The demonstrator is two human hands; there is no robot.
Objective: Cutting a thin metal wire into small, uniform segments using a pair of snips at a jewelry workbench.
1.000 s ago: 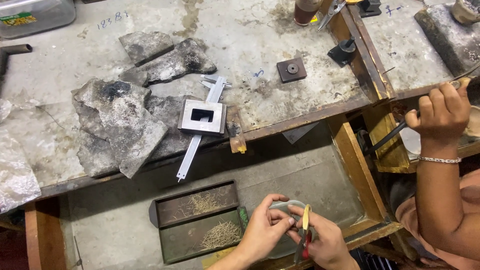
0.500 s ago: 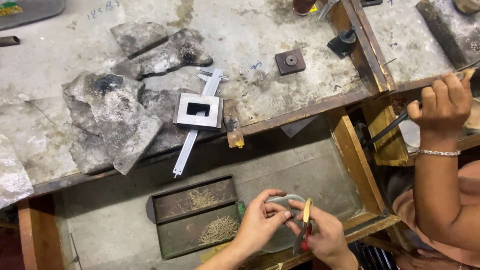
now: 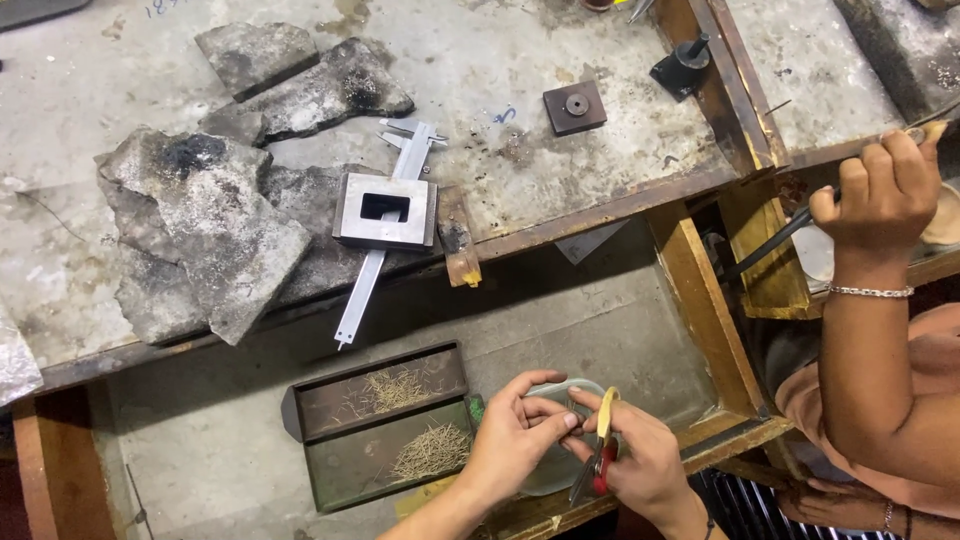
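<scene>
Red-handled pliers (image 3: 598, 462) gripped in right hand (image 3: 640, 468), fingers wrapped round handles, jaws pointing down. Left hand (image 3: 520, 432) pinched shut at fingertips on something too small to identify, held just beside pliers, above a pale bowl (image 3: 552, 468) on lower shelf. 2 trays (image 3: 380, 420) of fine wire bits just left. Co-worker's hand (image 3: 885, 195) well apart at right. Risk judged: tiny piece slipping from pinch; pliers nipping fingertips, given closeness.
</scene>
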